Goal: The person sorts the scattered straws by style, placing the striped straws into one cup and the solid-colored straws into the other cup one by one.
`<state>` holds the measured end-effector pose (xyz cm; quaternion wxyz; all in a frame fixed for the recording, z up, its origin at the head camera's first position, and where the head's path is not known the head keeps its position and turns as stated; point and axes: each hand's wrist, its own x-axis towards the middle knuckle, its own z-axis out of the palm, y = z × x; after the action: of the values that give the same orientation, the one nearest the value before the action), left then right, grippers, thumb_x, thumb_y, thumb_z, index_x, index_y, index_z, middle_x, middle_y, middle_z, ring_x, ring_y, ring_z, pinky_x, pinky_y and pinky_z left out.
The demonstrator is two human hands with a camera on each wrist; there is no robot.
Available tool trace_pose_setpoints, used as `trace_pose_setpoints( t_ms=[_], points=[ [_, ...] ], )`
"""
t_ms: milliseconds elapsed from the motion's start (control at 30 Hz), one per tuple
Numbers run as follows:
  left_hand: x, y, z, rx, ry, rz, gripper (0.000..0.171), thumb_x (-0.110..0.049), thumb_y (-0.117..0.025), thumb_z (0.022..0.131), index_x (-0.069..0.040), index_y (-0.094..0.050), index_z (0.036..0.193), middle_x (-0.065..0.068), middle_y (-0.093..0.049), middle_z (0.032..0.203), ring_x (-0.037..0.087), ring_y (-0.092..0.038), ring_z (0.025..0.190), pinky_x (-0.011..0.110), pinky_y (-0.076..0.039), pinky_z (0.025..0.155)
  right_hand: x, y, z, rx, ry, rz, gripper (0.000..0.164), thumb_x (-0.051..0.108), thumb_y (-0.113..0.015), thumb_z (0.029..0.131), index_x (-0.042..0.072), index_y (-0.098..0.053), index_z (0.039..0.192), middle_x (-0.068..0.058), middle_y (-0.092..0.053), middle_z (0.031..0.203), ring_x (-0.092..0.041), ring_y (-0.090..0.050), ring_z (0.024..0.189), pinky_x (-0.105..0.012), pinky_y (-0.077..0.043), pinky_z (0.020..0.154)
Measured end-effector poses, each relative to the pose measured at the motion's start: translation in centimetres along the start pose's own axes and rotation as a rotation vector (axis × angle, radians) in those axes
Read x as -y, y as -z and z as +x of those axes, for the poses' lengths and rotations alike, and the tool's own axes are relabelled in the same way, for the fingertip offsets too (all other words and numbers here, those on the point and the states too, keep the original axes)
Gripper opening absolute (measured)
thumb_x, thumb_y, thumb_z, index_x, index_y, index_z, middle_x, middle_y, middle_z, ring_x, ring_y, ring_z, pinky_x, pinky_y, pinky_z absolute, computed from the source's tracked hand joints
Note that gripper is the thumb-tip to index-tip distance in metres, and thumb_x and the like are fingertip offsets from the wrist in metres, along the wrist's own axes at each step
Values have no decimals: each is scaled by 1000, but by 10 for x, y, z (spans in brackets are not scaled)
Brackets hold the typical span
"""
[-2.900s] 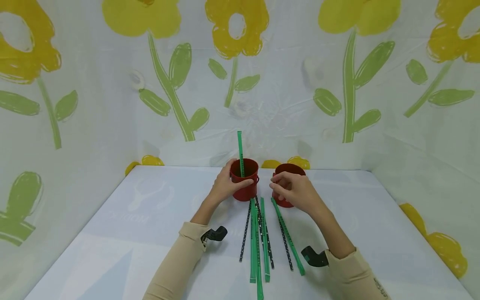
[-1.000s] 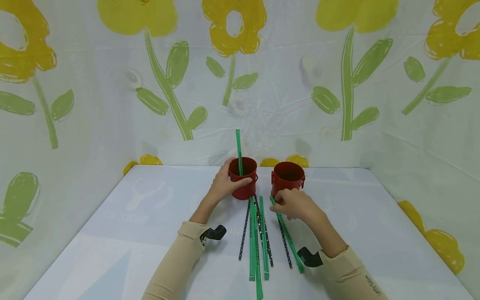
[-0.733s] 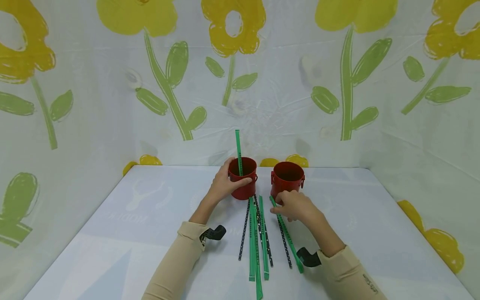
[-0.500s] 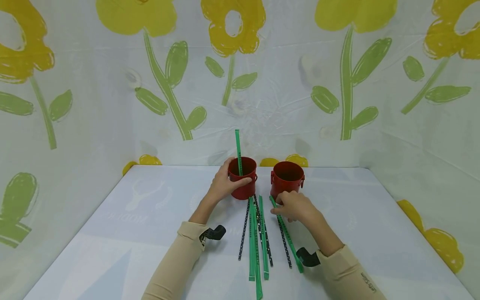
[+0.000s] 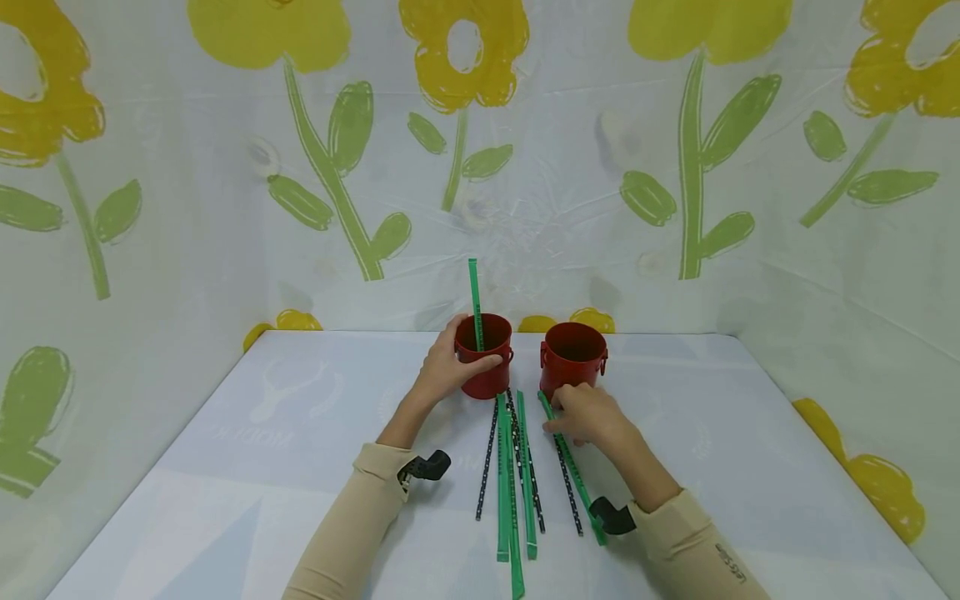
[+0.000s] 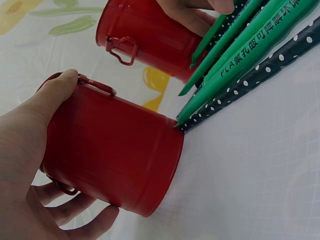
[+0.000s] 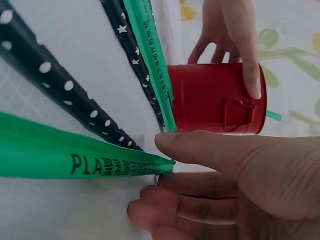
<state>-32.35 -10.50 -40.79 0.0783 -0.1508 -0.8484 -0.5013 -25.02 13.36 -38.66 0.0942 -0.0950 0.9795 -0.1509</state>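
My left hand (image 5: 442,367) holds the left red bucket (image 6: 110,150), thumb on its near side and fingers around the far side. A green-wrapped straw (image 5: 476,300) stands upright in that bucket. My right hand (image 5: 592,414) is low in front of the right red bucket (image 5: 573,354), at the far end of a green-wrapped straw (image 7: 90,155) lying on the table. In the right wrist view its index finger touches the straw's tip, while a gap shows between thumb and straw. A black straw with white dots (image 7: 55,75) lies alongside.
Several more green-wrapped straws (image 5: 502,500) and black patterned straws (image 5: 486,475) lie in a loose bundle on the white table (image 5: 300,467), pointing at the buckets. Behind the table hangs a flower-print sheet (image 5: 555,167).
My right hand has come down from the right bucket's rim to the far end of the outer green straw, and shifts only slightly lately. My left hand keeps its hold on the left bucket.
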Motion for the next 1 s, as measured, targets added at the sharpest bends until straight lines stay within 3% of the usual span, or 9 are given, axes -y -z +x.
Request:
trace_pose_setpoints(
  t_ms=[233, 767, 1000],
  points=[
    [0, 0, 1, 0, -2, 2, 91, -46, -79, 78, -20, -30, 150, -1, -49, 143, 21, -46, 133, 48, -53, 98, -2, -4, 3, -3, 0, -6, 32, 26, -83, 77, 8, -72, 101, -5, -69, 78, -14, -60, 52, -22, -54, 52],
    [1, 0, 1, 3, -15, -13, 89, -47, -80, 77, -22, -33, 148, -2, -50, 141, 21, -47, 131, 47, -54, 97, 3, -5, -1, 5, 9, 40, 39, 20, -82, 78, 7, -70, 113, -10, -71, 97, -13, -60, 53, -20, -53, 49],
    [3, 0, 2, 7, -22, -18, 87, -49, -79, 77, -23, -34, 147, -4, -51, 139, 19, -48, 129, 46, -55, 95, 5, -3, -3, 26, 16, 53, 37, 19, -81, 80, 7, -69, 113, -9, -70, 93, -15, -60, 51, -20, -53, 50]
  ],
)
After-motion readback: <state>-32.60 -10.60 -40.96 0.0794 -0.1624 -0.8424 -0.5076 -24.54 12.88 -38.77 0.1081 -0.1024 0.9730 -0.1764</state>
